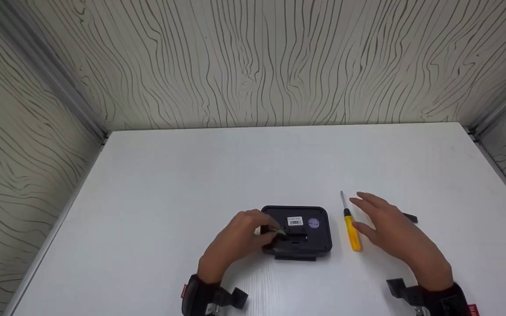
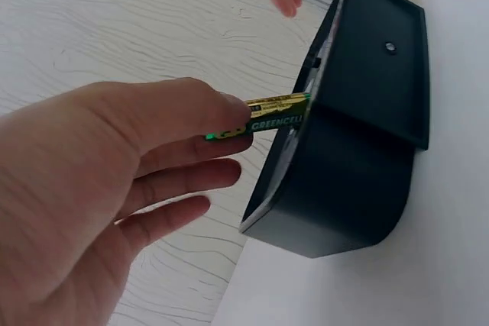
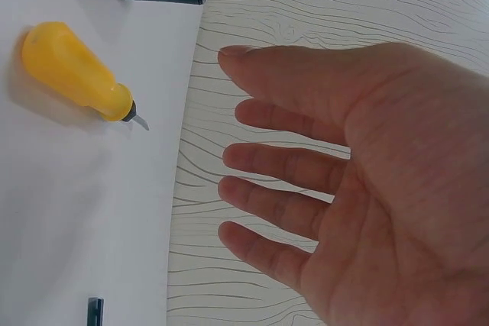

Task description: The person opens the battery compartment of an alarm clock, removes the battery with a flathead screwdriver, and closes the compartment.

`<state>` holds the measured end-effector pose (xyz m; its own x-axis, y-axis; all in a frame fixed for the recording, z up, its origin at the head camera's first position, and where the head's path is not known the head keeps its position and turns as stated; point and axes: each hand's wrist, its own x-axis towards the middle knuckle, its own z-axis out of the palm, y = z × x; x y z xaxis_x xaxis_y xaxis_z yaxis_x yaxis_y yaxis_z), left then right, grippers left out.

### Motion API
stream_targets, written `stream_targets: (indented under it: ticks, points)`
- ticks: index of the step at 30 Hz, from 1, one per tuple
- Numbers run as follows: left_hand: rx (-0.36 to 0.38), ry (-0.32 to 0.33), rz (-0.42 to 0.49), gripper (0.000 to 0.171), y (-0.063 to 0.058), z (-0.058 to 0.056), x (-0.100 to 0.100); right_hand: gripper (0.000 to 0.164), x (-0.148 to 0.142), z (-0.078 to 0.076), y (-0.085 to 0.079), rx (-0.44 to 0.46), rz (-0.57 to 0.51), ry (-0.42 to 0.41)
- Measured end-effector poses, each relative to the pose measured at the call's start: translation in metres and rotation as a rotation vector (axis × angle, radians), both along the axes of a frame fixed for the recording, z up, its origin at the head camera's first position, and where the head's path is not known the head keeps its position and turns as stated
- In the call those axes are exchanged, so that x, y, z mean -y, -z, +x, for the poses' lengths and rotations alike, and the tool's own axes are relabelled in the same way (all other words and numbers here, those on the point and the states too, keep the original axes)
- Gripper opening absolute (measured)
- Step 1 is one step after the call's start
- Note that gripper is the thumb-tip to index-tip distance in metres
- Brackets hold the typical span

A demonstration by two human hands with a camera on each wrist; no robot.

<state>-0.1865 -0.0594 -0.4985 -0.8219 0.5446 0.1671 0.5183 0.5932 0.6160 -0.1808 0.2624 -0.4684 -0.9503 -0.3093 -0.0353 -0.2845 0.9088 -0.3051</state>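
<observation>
A black boxy device (image 1: 319, 239) lies on the table with its back up, showing a white barcode label, a round sticker and a battery slot. Between thumb and finger, my left hand (image 1: 242, 232) pinches a green and gold battery (image 2: 279, 112), whose far end meets the back of the device (image 2: 359, 181) at the slot. My right hand (image 1: 387, 224) hovers with fingers spread, holding nothing. Just left of it lies a screwdriver (image 1: 352, 232) with a yellow handle, its metal tip pointing away from me.
A small black piece (image 1: 410, 217) lies beyond my right hand, partly hidden by it. The white table (image 1: 169, 175) ends at a wood-grain patterned wall (image 1: 253, 66) at the back, with similar panels on both sides.
</observation>
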Motion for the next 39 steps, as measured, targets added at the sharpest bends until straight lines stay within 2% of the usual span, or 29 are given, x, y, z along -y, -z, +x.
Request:
stream_targets:
  ticks: [2, 4, 10, 18, 27, 32, 39]
  points:
    - [0.054, -0.008, 0.018, 0.018, -0.002, -0.001, 0.004, 0.056, 0.0, 0.0, -0.001, 0.001, -0.001, 0.001]
    - [0.074, -0.016, 0.036, 0.018, -0.004, -0.002, 0.009, 0.056, 0.0, 0.0, -0.001, 0.006, -0.001, 0.004]
    - [0.046, -0.024, 0.11, 0.017, -0.007, -0.004, 0.024, 0.056, 0.0, -0.001, -0.001, 0.013, 0.0, 0.003]
    - [-0.008, -0.075, 0.156, 0.017, -0.009, -0.006, 0.04, 0.058, 0.0, -0.001, 0.0, 0.019, 0.0, 0.013]
    - [0.023, -0.12, 0.172, 0.019, -0.005, -0.009, 0.055, 0.057, 0.0, 0.001, -0.001, -0.027, -0.021, 0.005]
    - [0.054, -0.159, 0.218, 0.022, -0.003, -0.01, 0.067, 0.056, 0.0, 0.001, -0.001, -0.022, -0.021, -0.005]
    - [0.048, -0.216, 0.212, 0.022, 0.0, -0.011, 0.085, 0.058, -0.001, 0.001, -0.001, 0.006, -0.021, 0.028]
